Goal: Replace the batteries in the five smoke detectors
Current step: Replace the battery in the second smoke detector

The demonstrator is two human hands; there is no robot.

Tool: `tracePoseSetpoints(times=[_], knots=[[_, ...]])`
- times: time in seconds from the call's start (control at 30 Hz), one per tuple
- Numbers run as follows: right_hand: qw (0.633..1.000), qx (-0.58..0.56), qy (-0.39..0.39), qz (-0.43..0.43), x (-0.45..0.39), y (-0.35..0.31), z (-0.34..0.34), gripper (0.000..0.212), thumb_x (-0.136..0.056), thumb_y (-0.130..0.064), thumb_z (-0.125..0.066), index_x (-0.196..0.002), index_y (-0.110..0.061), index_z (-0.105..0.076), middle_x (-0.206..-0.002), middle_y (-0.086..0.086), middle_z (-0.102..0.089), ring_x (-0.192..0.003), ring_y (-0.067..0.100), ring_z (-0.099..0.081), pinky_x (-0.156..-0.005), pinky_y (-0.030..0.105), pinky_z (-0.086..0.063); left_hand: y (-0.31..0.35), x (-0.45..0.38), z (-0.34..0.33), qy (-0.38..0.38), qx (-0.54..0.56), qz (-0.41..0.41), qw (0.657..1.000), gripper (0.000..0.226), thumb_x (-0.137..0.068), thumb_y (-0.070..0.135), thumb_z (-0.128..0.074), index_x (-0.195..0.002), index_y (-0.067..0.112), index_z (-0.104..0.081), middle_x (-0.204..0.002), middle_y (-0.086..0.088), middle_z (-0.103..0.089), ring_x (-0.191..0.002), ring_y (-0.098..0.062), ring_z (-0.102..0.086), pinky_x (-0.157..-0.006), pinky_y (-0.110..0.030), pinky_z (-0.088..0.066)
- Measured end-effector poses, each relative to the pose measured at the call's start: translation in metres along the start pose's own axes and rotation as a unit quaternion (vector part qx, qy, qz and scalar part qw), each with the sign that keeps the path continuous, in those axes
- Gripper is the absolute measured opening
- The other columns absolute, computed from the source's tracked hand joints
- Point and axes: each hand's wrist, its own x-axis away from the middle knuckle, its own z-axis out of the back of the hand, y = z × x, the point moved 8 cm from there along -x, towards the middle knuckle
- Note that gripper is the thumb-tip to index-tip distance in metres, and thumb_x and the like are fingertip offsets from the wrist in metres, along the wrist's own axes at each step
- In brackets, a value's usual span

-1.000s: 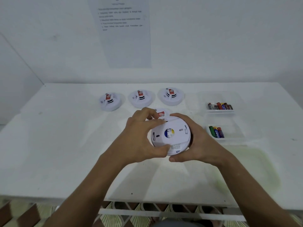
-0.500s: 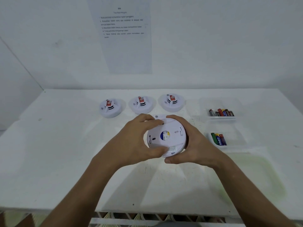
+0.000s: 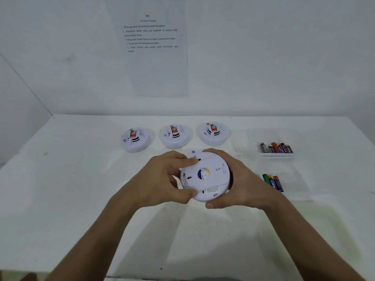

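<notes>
We hold a smoke detector over a white table set against a white wall.

A printed instruction sheet hangs on the wall above the table's far edge. Across the far part of the table we see three more smoke detectors, left, middle and right, each with a red label on top. At the far right two clear trays hold batteries: the farther tray with a row of them, the nearer tray with fewer. A faint greenish stain marks the table near right. The detector we hold is round and white, its flat back facing us, with a blue and yellow centre and a small printed label near its near edge. Our left hand grips its left rim, fingers curled over the far edge; our right hand wraps its right rim. Another white piece peeks out just beyond it.
</notes>
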Motion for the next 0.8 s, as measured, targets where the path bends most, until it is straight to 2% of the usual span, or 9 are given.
tracePoseSetpoints(times=[0.1,0.23,0.33,0.43,0.5,0.57,0.63,0.73,0.8], knots=[[1.0,0.002,-0.03,-0.004,-0.007,0.003,-0.001,0.097,-0.059,0.001,-0.092,-0.14,-0.021,-0.044,-0.136,-0.006,-0.056,-0.126,0.015,-0.054,-0.097,0.03,-0.053,-0.006,-0.004,0.001,-0.006,0.005,-0.004,1.0,0.069,-0.054,0.031,-0.083,-0.12,0.024,-0.067,-0.101,0.018,-0.055,-0.079,-0.009,-0.065,-0.059,-0.017,-0.048],[0.999,-0.007,-0.032,-0.015,-0.014,0.007,0.002,0.097,-0.059,0.002,-0.091,-0.139,-0.023,-0.043,-0.134,-0.007,-0.055,-0.125,0.013,-0.054,-0.095,0.027,-0.053,-0.009,-0.009,0.008,0.006,0.05,-0.003,0.999,0.067,-0.06,0.02,-0.085,-0.123,0.03,-0.064,-0.109,0.011,-0.06,-0.081,-0.019,-0.068,-0.06,-0.025,-0.051],[0.998,0.066,-0.015,-0.019,-0.021,0.011,0.006,0.1,-0.056,-0.014,-0.095,-0.137,-0.029,-0.038,-0.134,-0.007,-0.048,-0.124,0.01,-0.05,-0.092,0.028,-0.053,-0.01,-0.011,0.011,0.031,0.076,-0.001,0.997,0.071,-0.064,0.019,-0.084,-0.127,0.037,-0.056,-0.113,0.012,-0.064,-0.081,-0.021,-0.068,-0.063,-0.03,-0.054],[0.985,0.171,-0.014,-0.024,-0.026,0.015,0.009,0.105,-0.06,-0.022,-0.093,-0.141,-0.035,-0.028,-0.132,-0.018,-0.038,-0.124,0.009,-0.04,-0.096,0.027,-0.045,-0.006,-0.01,0.013,0.057,0.157,-0.034,0.985,0.076,-0.068,0.012,-0.08,-0.137,0.023,-0.049,-0.118,0.001,-0.065,-0.086,-0.023,-0.067,-0.07,-0.03,-0.054],[0.981,0.192,-0.027,-0.023,-0.029,0.017,0.007,0.106,-0.062,-0.02,-0.09,-0.143,-0.036,-0.024,-0.13,-0.021,-0.036,-0.123,0.009,-0.037,-0.097,0.024,-0.04,-0.006,-0.01,0.016,0.075,0.208,-0.042,0.974,0.072,-0.071,0.003,-0.074,-0.137,0.017,-0.048,-0.118,-0.005,-0.066,-0.092,-0.024,-0.066,-0.076,-0.029,-0.054],[0.986,0.162,-0.028,-0.02,-0.032,0.018,0.007,0.105,-0.061,-0.018,-0.091,-0.142,-0.034,-0.027,-0.134,-0.016,-0.038,-0.122,0.01,-0.043,-0.093,0.022,-0.044,-0.01,-0.009,0.019,0.096,0.179,-0.039,0.978,0.068,-0.072,0.0,-0.069,-0.134,0.021,-0.051,-0.118,-0.001,-0.065,-0.097,-0.023,-0.065,-0.078,-0.028,-0.054],[0.996,0.092,-0.017,-0.012,-0.034,0.017,0.008,0.102,-0.058,-0.012,-0.092,-0.139,-0.028,-0.032,-0.133,-0.008,-0.043,-0.119,0.012,-0.051,-0.087,0.024,-0.052,-0.018,-0.008,0.018,0.095,0.081,-0.024,0.992,0.069,-0.069,0.014,-0.07,-0.133,0.034,-0.051,-0.121,0.011,-0.059,-0.104,-0.016,-0.061,-0.079,-0.024,-0.051],[1.0,-0.024,-0.005,0.003,-0.034,0.011,0.01,0.096,-0.056,-0.002,-0.091,-0.132,-0.022,-0.037,-0.127,-0.003,-0.053,-0.117,0.017,-0.058,-0.085,0.031,-0.057,-0.024,-0.004,0.003,0.024,-0.003,0.004,1.0,0.084,-0.067,0.036,-0.079,-0.138,0.05,-0.037,-0.128,0.024,-0.052,-0.112,-0.006,-0.056,-0.085,-0.022,-0.05],[0.997,-0.072,0.011,0.006,-0.034,0.01,0.009,0.094,-0.055,-0.004,-0.091,-0.13,-0.024,-0.039,-0.129,-0.002,-0.056,-0.121,0.021,-0.058,-0.09,0.036,-0.057,-0.022,-0.004,-0.004,-0.002,0.014,0.005,1.0,0.092,-0.068,0.035,-0.084,-0.143,0.047,-0.032,-0.129,0.023,-0.055,-0.111,-0.008,-0.059,-0.085,-0.023,-0.052]])
